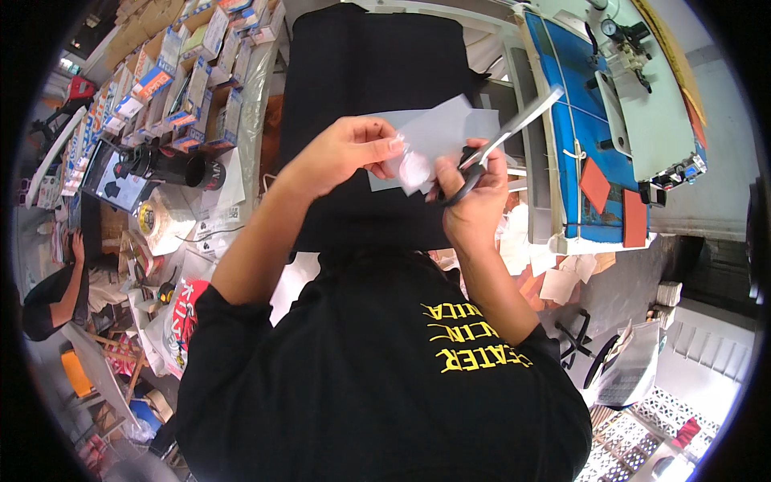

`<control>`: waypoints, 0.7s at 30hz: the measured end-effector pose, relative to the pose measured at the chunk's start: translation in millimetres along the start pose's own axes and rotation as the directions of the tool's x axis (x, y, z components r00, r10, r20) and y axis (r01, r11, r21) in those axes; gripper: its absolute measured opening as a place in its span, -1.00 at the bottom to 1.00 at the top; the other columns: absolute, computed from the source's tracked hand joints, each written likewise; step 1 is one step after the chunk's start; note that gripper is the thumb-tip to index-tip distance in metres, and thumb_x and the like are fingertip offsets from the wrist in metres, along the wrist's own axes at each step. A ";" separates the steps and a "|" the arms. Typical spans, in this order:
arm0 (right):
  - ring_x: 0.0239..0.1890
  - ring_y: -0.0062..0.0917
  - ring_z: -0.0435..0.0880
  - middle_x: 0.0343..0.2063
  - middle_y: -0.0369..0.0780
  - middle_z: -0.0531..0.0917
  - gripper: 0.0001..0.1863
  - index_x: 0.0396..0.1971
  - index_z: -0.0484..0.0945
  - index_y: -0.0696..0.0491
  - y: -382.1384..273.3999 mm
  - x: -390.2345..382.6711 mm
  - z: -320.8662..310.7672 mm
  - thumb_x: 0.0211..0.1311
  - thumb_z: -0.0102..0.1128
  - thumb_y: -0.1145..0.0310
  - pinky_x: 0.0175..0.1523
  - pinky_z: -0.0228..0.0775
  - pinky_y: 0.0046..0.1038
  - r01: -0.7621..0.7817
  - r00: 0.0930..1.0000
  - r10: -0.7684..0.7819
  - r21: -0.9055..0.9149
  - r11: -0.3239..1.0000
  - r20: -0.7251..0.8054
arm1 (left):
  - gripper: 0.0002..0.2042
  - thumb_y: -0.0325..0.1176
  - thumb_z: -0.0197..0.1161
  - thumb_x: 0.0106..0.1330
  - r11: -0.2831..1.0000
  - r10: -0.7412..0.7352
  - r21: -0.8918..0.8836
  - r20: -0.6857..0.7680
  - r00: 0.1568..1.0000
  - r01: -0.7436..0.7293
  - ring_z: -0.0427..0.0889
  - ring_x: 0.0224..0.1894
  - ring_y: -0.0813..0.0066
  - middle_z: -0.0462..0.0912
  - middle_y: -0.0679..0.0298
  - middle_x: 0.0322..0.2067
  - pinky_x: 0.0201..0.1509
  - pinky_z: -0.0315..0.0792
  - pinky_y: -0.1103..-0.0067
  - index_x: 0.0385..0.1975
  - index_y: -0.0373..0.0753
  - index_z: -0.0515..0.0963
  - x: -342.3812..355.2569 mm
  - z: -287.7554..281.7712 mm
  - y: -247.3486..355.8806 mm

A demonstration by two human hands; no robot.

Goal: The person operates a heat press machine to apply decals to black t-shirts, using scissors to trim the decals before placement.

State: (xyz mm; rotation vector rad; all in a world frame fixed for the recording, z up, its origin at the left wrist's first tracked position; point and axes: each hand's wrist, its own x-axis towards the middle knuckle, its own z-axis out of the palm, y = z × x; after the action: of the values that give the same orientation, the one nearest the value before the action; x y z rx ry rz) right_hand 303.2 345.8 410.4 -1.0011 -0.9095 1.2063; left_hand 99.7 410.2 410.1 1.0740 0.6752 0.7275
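Observation:
My right hand (475, 197) is wrapped around the black handles of a pair of scissors (522, 119), whose blades point up and away to the right. The same hand steadies a pale grey, translucent sheet (446, 128) between thumb and fingers. On the sheet is a whitish-pink rounded patch (415, 170). My left hand (345, 153) pinches at the left side of this patch with thumb and forefinger; whether it grips film or the sheet's edge I cannot tell. Beneath both hands lies a black cloth (369, 72), spread flat, with another grey sheet partly behind the first.
Several open cardboard boxes (221, 116) line the left, near a black cylindrical container (165, 166) and a tape roll (147, 217). At right stands a machine with a blue bed (578, 145), orange-red pads (594, 185) and a gauge (610, 30). Another person's arm (68, 281) shows far left.

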 end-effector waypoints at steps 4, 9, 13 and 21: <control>-0.46 -0.58 0.63 -0.41 -0.21 0.57 -0.53 0.08 0.32 0.11 -3.3 2.8 5.7 0.23 0.32 0.48 -0.44 0.54 -0.56 0.028 1.000 -0.029 0.078 0.997 0.006 | -0.81 -0.40 0.17 0.41 0.972 0.225 -0.005 -0.285 0.932 -0.236 0.66 -0.20 0.47 0.68 0.20 -0.22 -0.03 0.56 0.49 -0.11 -0.38 0.57 -5.4 41.2 -22.4; -0.39 -0.63 0.60 -0.39 -0.25 0.58 -0.44 0.12 0.41 0.14 0.4 -33.5 -23.0 0.17 0.42 0.30 -0.36 0.52 -0.54 -0.174 0.897 0.201 -0.102 0.979 0.395 | -0.85 -0.45 0.16 0.40 0.939 0.329 -0.032 -0.210 0.921 -0.343 0.69 -0.18 0.38 0.68 0.13 -0.20 -0.01 0.59 0.38 -0.16 -0.39 0.57 -8.8 -8.1 31.7; -0.40 -0.71 0.58 -0.39 -0.29 0.58 -0.41 0.09 0.47 0.17 -0.1 -51.8 -11.4 0.06 0.52 0.37 -0.35 0.47 -0.60 -0.170 0.849 0.246 -0.200 0.965 0.468 | -0.86 -0.50 0.15 0.40 0.961 0.277 0.041 -0.210 0.938 -0.274 0.69 -0.12 0.35 0.66 0.11 -0.17 0.04 0.60 0.32 -0.15 -0.42 0.55 -21.9 -8.5 50.3; -0.48 -0.76 0.54 -0.49 -0.35 0.53 -0.48 0.05 0.49 0.17 -2.5 -41.4 3.5 0.12 0.49 0.38 -0.40 0.39 -0.66 -0.140 0.872 0.198 -0.160 0.977 0.448 | -0.85 -0.52 0.13 0.41 0.954 0.300 0.041 -0.169 0.939 -0.298 0.69 -0.12 0.35 0.66 0.10 -0.18 0.04 0.61 0.33 -0.12 -0.44 0.55 -21.4 7.5 43.9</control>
State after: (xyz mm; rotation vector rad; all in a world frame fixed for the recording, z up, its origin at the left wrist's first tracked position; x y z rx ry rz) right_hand 295.0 305.1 412.6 -0.9177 -1.3030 1.5946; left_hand 84.5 402.3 456.5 1.1498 0.6724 1.0905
